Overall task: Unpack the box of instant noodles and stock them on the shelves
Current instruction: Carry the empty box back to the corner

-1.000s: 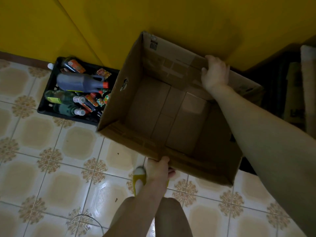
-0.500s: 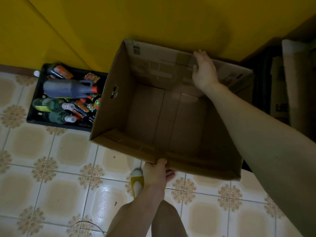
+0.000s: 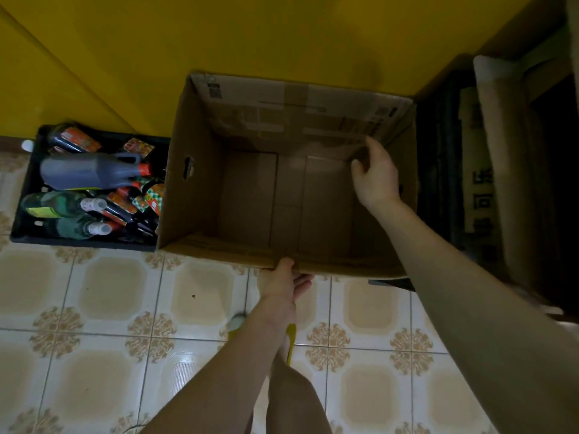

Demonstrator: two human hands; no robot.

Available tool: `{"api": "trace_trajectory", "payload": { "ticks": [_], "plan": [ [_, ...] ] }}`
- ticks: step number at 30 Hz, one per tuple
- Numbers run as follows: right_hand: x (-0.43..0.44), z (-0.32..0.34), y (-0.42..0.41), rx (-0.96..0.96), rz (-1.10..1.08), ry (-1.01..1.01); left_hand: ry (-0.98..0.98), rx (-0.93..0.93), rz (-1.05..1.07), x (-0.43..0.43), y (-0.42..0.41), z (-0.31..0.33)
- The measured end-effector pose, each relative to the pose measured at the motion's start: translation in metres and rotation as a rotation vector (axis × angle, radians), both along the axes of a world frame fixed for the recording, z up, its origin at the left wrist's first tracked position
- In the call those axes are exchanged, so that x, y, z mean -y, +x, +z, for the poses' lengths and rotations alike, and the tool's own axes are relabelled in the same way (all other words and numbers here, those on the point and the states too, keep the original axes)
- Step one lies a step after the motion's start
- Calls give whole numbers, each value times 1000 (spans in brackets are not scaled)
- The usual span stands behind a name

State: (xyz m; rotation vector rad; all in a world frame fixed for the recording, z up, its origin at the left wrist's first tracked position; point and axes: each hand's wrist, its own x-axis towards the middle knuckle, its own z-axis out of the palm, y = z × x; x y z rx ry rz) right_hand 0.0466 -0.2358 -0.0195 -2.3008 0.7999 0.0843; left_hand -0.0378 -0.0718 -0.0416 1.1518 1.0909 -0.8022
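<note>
The cardboard box (image 3: 194,195) is found directly ahead, against the yellow wall (image 3: 250,36), with its open top turned up towards the camera. Its long axis is laid across the view, parallel to the wall. Only bare bottom flaps are seen inside; no noodle packets are visible, so the unpacking is judged to be finished and the empty box itself is taken as the thing to be handled next. Whether it is resting on the tiled floor (image 3: 109,296) or is held slightly raised cannot be told.

The near long wall is gripped at about its middle by the left hand (image 3: 283,283): the thumb is hooked over the rim and the fingers are tucked beneath, outside the wall. The right hand (image 3: 376,177) is reached deep inside, close to the far right corner, with the forearm passed over the near rim. Its fingers are curled and bunched together, with a fingertip at the far wall; whether a flap is pinched there cannot be told. Two opposite long sides are thus covered, which would suit lifting or turning.

Just beside the box's left wall a black crate (image 3: 22,214) of bottles is set, a dark jug (image 3: 91,172) lying on top. On the right, flattened cartons (image 3: 479,183) are stacked on edge.
</note>
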Motion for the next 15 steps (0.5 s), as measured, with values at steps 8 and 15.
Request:
{"api": "trace_trajectory", "payload": {
  "ticks": [8,15],
  "plan": [
    [4,3,-93,-41,-207,37,-51,-74,-181,-30,9,5],
    [-19,-1,-137,116,-428,38,240,76,-44,-94,40,10]
  ]
}}
